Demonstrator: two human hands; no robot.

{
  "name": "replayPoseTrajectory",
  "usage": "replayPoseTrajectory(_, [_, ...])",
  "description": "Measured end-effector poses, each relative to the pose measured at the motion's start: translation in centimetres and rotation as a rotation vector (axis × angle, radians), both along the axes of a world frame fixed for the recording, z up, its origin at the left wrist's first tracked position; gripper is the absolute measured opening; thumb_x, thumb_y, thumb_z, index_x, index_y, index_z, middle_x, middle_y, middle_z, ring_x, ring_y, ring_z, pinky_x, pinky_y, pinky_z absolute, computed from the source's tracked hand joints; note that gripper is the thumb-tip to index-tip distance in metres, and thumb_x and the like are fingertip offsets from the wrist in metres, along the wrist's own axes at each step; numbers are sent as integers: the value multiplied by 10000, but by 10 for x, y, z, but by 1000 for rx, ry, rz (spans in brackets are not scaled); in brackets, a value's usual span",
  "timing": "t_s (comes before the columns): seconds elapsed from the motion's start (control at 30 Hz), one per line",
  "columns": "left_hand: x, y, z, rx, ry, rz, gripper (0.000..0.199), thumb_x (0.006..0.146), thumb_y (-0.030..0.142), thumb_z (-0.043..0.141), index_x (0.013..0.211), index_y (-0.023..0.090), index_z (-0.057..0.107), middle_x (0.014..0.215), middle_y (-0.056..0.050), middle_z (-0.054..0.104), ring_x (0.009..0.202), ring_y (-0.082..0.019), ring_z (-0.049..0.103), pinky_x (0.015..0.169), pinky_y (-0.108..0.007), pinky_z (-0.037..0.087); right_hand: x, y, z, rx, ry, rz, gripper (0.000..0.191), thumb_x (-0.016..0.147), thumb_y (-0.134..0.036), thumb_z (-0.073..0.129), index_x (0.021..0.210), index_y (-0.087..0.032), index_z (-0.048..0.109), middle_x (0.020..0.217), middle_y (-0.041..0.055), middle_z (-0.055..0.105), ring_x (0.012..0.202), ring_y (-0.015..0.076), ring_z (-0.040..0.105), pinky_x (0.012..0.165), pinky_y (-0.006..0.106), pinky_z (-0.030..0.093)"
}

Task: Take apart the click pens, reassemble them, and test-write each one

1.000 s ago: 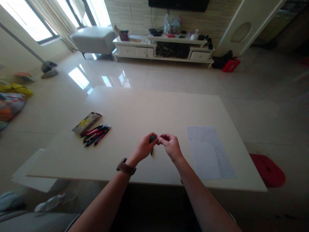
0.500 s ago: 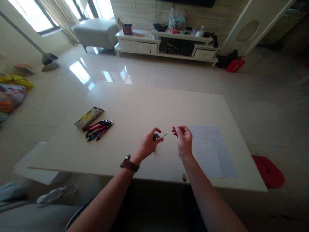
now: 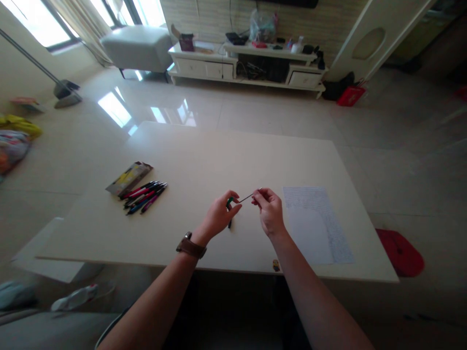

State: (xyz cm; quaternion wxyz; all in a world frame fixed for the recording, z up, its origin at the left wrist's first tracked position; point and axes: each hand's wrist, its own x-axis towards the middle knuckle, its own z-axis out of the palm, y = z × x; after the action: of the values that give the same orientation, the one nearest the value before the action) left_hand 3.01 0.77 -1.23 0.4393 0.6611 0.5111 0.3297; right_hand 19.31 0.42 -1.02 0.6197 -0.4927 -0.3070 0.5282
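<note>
My left hand point(image 3: 220, 213), a brown-strapped watch point(image 3: 191, 246) on its wrist, is curled round a green and black pen part point(image 3: 229, 201). A dark end of it sticks out below the fingers, and its thumb and forefinger are a little apart. My right hand point(image 3: 269, 209) is closed in a pinch on a thin dark pen refill point(image 3: 245, 198), which slants across the gap between the hands. The refill's lower end lies by my left fingertips; whether it enters the pen part cannot be made out. Both hands are above the white table point(image 3: 219, 155).
Left on the table lie several pens point(image 3: 146, 196) in a pile beside an opened pen box point(image 3: 129, 178). A sheet of written paper point(image 3: 310, 223) lies by my right forearm. Near the front edge is a small yellow sticker point(image 3: 276, 265). A red stool point(image 3: 400, 253) stands at the right.
My right hand has moved left and pinches the refill, where before its fingertips were apart from it. More of the refill shows between the hands. The view has shifted slightly.
</note>
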Motion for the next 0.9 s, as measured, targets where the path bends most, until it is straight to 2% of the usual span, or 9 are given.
replayPoseTrajectory(0.07, [-1,0,0,34,79,-33,137,917,316,572,975,195,596,880,-6,643,670,-105,509,637,-240,412,2,1,4,36,33,-50,211,726,-341,798,800,-206,653,737,-24,637,676,106,590,650,250,500])
replayPoseTrajectory(0.27, [1,0,-3,62,99,-143,287,993,384,447,1009,182,649,959,-63,617,836,-168,566,754,-300,452,1,2,3,57,-69,-48,247,747,-401,768,836,-213,635,773,0,643,725,139,611,677,286,539])
replayPoseTrajectory(0.4, [1,1,-5,87,85,-149,246,996,303,434,1083,185,631,1017,-69,611,918,-174,583,829,-313,460,-2,1,-2,34,-144,24,268,743,-426,767,823,-203,642,735,-1,651,670,138,603,654,291,535])
replayPoseTrajectory(0.5, [1,0,-6,116,93,-94,232,953,195,476,1160,177,579,1088,-80,599,976,-173,578,874,-321,458,-4,0,-2,15,-198,93,265,749,-423,767,805,-190,653,714,5,665,635,135,604,627,284,520])
replayPoseTrajectory(0.6, [0,0,-7,115,129,9,113,905,171,546,1015,164,570,962,-58,625,869,-164,572,798,-306,458,-5,-1,-1,17,-233,112,256,770,-421,753,806,-185,659,718,10,674,624,134,606,613,279,508])
replayPoseTrajectory(0.63, [-1,0,-7,107,145,25,49,896,185,570,942,168,567,895,-42,630,813,-157,564,758,-297,451,-5,-1,-1,19,-243,111,254,778,-421,747,807,-185,659,716,10,674,624,134,607,612,278,505])
replayPoseTrajectory(0.7, [-3,1,-6,101,150,19,59,883,213,608,854,176,572,816,-20,638,749,-147,556,710,-282,436,-4,-1,-1,21,-263,108,256,786,-425,741,804,-184,656,708,9,671,622,134,608,608,276,500])
replayPoseTrajectory(0.9, [-5,-1,4,88,-37,41,109,879,279,645,930,189,681,820,-12,685,689,-132,627,684,-263,479,-1,0,-3,3,-252,78,277,770,-444,750,780,-185,651,703,12,677,603,132,595,594,276,498])
